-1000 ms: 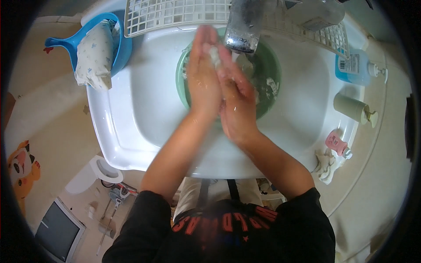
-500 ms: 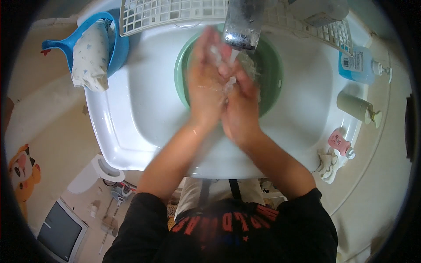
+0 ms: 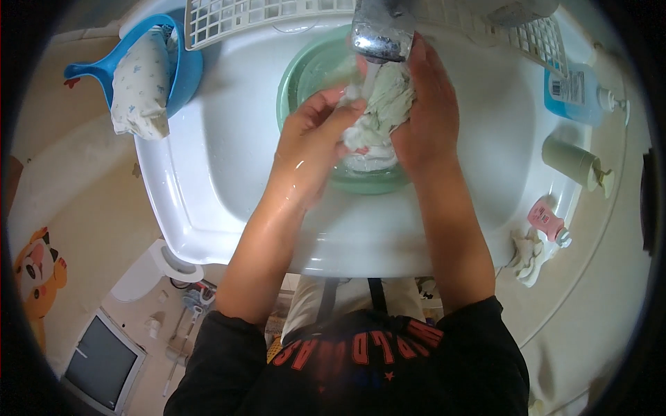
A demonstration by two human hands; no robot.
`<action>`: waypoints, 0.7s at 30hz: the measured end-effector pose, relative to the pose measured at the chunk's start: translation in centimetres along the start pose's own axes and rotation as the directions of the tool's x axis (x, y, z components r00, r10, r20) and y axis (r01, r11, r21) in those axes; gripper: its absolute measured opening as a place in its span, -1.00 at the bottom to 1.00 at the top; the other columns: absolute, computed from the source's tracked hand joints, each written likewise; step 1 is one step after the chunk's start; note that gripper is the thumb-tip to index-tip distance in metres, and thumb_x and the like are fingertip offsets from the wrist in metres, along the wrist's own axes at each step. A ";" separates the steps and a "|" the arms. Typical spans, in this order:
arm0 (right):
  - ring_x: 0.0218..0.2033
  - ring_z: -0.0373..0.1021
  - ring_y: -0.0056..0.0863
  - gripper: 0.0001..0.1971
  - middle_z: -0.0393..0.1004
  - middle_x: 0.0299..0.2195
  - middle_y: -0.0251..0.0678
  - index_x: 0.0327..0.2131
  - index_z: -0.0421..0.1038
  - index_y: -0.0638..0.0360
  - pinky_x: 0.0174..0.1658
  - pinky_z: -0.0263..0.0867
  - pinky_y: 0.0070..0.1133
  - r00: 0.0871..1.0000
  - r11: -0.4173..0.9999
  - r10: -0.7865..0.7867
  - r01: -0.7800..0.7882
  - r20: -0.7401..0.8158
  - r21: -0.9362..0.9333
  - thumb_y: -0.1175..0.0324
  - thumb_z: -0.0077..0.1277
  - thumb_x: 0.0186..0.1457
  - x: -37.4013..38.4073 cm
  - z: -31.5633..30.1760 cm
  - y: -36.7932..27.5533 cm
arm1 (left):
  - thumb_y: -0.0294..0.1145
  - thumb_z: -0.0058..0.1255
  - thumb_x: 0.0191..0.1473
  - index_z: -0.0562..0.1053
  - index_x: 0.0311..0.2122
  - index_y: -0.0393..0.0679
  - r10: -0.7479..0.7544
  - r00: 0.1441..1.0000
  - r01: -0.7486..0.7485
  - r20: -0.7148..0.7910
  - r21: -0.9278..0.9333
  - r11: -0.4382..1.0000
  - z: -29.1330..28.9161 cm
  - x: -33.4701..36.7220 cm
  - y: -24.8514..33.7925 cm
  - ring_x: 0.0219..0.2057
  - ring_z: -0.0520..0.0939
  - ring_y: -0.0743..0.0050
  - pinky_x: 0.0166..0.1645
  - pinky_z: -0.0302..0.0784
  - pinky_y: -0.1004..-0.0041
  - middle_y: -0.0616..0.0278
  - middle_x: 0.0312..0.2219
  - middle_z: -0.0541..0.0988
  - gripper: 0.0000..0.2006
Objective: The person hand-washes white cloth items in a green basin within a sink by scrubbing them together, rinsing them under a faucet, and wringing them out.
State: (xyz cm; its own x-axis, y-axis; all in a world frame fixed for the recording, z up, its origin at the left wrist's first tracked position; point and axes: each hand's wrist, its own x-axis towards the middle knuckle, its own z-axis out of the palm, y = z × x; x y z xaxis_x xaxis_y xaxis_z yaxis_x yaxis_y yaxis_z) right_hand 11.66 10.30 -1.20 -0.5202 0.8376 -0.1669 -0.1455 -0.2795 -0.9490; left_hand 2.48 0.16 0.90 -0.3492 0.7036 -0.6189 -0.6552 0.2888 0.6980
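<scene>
A wet, crumpled whitish cloth (image 3: 383, 116) is between my two hands, over the green basin (image 3: 286, 104). Water runs onto it from the metal tap (image 3: 381, 38) just above. My left hand (image 3: 312, 135) pinches the cloth's left side, thumb on top and the other fingers partly beneath it. Along the cloth's right side, my right hand (image 3: 431, 114) cups it with the palm turned inward; its fingertips are partly hidden near the tap. Both wrists are wet.
The basin stands in a white sink (image 3: 229, 139). A blue dipper (image 3: 186, 83) with a patterned cloth bundle (image 3: 142, 90) sits at the left. White grid racks (image 3: 236, 21) line the back. Along the right edge are a blue soap bottle (image 3: 572, 93), a green pump bottle (image 3: 570, 161), a pink bottle (image 3: 544, 218) and a white rag (image 3: 528, 256).
My hands, pressed together under the tap before, have moved apart. My right hand has shifted right and forward, my left slightly left. The cloth is now lifted between them.
</scene>
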 end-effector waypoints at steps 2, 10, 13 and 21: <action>-0.04 0.40 -0.42 -0.58 0.39 0.01 -0.22 0.08 0.21 0.29 0.10 0.24 -0.51 0.995 0.989 0.093 -0.087 -0.047 0.119 0.19 -0.42 0.34 -0.1 0.0 0.0 | -0.36 0.01 0.16 0.41 -0.10 -0.26 0.115 0.989 -0.109 -0.094 0.061 0.992 -0.6 0.5 -0.5 -0.35 0.58 0.54 -0.23 0.51 0.53 0.24 -0.31 0.55 -0.75; -0.04 0.36 -0.50 -0.59 0.44 -0.08 -0.41 0.04 0.29 0.06 0.06 0.24 -0.53 0.877 0.443 0.444 -0.393 0.184 0.806 0.04 -0.28 0.29 -2.1 2.5 1.9 | -0.23 -0.08 0.23 0.42 -0.13 -0.28 0.336 0.935 -0.349 -0.118 -0.121 0.929 2.0 3.0 -0.1 -0.33 0.58 0.49 -0.21 0.51 0.50 0.21 -0.32 0.57 -0.71; 0.00 0.32 -0.47 -0.59 0.41 -0.05 -0.42 0.01 0.30 0.06 0.10 0.21 -0.50 0.899 0.484 0.420 -0.336 0.122 0.808 0.01 -0.23 0.27 -2.2 2.4 1.7 | -0.22 -0.07 0.23 0.40 -0.12 -0.23 0.343 0.934 -0.357 -0.101 -0.223 0.907 3.2 2.7 -0.2 -0.40 0.54 0.58 -0.32 0.46 0.56 0.27 -0.34 0.55 -0.72; -0.05 0.30 -0.58 -0.59 0.41 -0.09 -0.35 0.09 0.24 0.20 -0.01 0.25 -0.58 0.970 0.773 0.240 -0.206 0.023 0.601 0.39 -0.04 0.17 -1.8 1.0 0.9 | -0.70 0.00 0.01 0.27 0.12 -0.30 0.511 0.857 -0.515 0.073 0.076 0.854 1.0 2.8 -0.2 -0.15 0.53 0.54 -0.07 0.44 0.56 0.18 -0.14 0.53 -0.49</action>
State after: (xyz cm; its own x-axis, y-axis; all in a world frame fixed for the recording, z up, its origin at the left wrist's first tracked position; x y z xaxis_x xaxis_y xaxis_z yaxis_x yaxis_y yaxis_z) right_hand 11.61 8.06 -1.52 -0.5590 0.7349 -0.3840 -0.5110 -0.6701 -0.5384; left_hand 2.31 2.76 -0.56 -0.5850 0.7975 -0.1475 -0.3282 -0.0665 0.9422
